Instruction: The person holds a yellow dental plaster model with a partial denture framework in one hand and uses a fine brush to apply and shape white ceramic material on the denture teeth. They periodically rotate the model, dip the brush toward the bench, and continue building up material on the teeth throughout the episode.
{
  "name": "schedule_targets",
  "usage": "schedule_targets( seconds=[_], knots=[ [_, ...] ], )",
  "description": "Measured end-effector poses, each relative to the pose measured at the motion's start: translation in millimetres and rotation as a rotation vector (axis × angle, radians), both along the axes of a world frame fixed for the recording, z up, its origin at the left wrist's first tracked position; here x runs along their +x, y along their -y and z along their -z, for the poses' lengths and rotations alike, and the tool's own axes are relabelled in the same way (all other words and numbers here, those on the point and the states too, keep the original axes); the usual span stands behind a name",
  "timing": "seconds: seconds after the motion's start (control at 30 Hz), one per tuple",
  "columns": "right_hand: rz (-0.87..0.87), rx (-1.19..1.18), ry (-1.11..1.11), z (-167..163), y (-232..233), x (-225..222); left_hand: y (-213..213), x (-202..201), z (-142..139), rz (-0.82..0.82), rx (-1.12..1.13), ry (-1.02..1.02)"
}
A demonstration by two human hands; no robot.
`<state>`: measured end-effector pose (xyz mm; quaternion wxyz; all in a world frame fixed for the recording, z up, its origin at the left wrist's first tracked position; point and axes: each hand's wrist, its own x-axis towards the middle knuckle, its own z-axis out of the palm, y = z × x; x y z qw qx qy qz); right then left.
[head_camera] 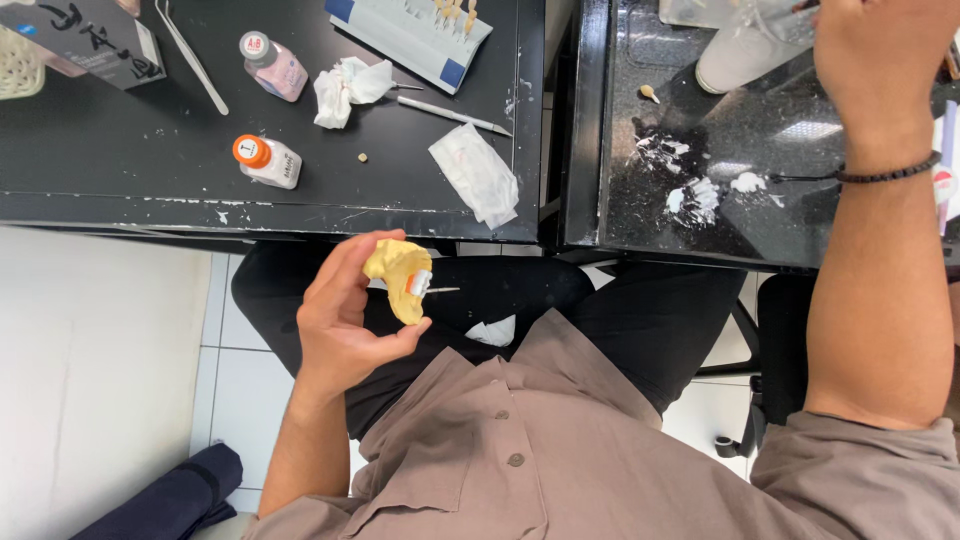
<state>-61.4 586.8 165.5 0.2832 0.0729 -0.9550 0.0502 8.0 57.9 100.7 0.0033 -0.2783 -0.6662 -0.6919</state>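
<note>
The left hand is at about seven o'clock from the middle of the view, over the lap, with thumb and fingers closed around a yellow plaster cast. A small white and orange piece with a thin metal pin juts from the cast toward three o'clock.

The right hand reaches up to one o'clock, at the top edge, over a clear plastic container. Its fingers are cut off by the frame, so whether they are apart or closed on anything cannot be told. A dark bead bracelet circles the wrist.

On the black table at eleven o'clock lie two small bottles: one with an orange cap and a white label, on its side, and one with a pale pink body and a grey cap at twelve o'clock from it. A dark box is cut off in the ten o'clock corner. A blue and white tray of tooth samples runs off the top edge. A crumpled tissue, a folded white wipe and a thin pointed tool lie between them.

On the glossy black slab at two o'clock are white smears and a white cup, partly hidden beneath the container.
</note>
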Motion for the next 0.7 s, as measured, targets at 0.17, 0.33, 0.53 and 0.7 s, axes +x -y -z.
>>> schedule_targets(
  seconds=[0.17, 0.33, 0.53, 0.7],
  knots=[
    [0.196, -0.103, 0.045, -13.4, 34.2, 24.8, -1.2, -19.5, 12.2, -0.031, 0.113, 0.052],
    [0.042, -0.124, 0.029, -33.2, 140.3, 75.5, -0.1, -39.8, 22.6, -0.046, 0.194, 0.160],
    [-0.227, -0.698, 0.165, 38.0, 269.0, 47.6, 1.1, -52.0, 32.1, -0.063, 0.213, 0.196],
    [-0.203, -0.675, 0.056, 67.2, 301.3, 30.9, 10.7, -57.8, 37.3, -0.075, 0.210, 0.217]
  ],
)
